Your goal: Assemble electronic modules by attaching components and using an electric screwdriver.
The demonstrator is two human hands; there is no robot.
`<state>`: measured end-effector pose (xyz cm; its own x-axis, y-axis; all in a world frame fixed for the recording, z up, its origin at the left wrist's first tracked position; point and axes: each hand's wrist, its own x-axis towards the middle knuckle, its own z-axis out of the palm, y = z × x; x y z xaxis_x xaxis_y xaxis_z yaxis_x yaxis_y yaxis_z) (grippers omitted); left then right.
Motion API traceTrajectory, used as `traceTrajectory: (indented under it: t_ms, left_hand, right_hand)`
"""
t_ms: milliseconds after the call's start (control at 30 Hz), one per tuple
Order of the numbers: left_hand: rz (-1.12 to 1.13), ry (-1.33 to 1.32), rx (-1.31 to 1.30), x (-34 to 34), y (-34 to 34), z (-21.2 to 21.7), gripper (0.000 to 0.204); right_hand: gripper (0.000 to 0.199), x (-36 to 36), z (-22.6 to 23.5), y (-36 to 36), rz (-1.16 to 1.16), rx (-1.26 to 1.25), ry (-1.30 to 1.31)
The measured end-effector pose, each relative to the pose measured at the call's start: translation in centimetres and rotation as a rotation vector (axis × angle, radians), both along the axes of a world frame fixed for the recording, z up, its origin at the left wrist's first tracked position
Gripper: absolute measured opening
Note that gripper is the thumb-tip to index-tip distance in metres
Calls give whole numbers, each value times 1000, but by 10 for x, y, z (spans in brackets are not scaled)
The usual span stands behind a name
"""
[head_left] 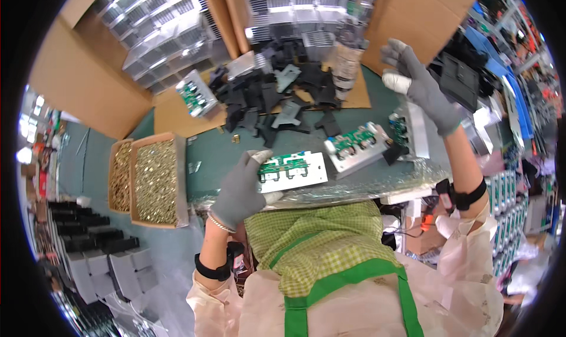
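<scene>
My left hand [240, 187], in a grey glove with white fingertips, grips a pale metal plate-like block with a green circuit board [290, 171] at the table's near edge. Raised at the upper right, my right hand [417, 83] holds nothing, and its fingers are apart. It is nearest to a cardboard panel [413, 25] and a black case [458, 81]. A second metal block with a green board [358, 148] lies to the right of the held one. Beyond it another such block [415, 131] stands below my right hand.
Black plastic pieces [253, 98] are heaped at the table's back, beside a tape-wrapped cylinder [346, 69]. A further board block [197, 93] lies on cardboard. Two boxes of small brass-coloured parts [156, 178] sit at left. Stacked metal blocks [159, 19] stand behind.
</scene>
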<state>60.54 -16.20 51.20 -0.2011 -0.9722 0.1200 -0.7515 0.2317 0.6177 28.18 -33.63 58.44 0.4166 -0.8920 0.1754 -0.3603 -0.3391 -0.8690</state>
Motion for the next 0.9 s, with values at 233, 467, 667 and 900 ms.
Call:
traceTrajectory:
  t_ms: [233, 467, 667, 900]
  left_hand:
    - [230, 123, -152, 41, 5, -5, 54]
    - [545, -159, -59, 44, -47, -42, 24]
    - [663, -24, -78, 45, -49, -40, 13]
    - [425, 314, -230, -7, -9, 22, 16]
  right_hand:
    - [46, 49, -15, -57, 304, 259, -78]
    - [24, 60, -32, -36, 143, 235, -289]
    - [51, 43, -2, 0, 107, 57, -583]
    - [60, 47, 30, 71, 207, 153, -1057]
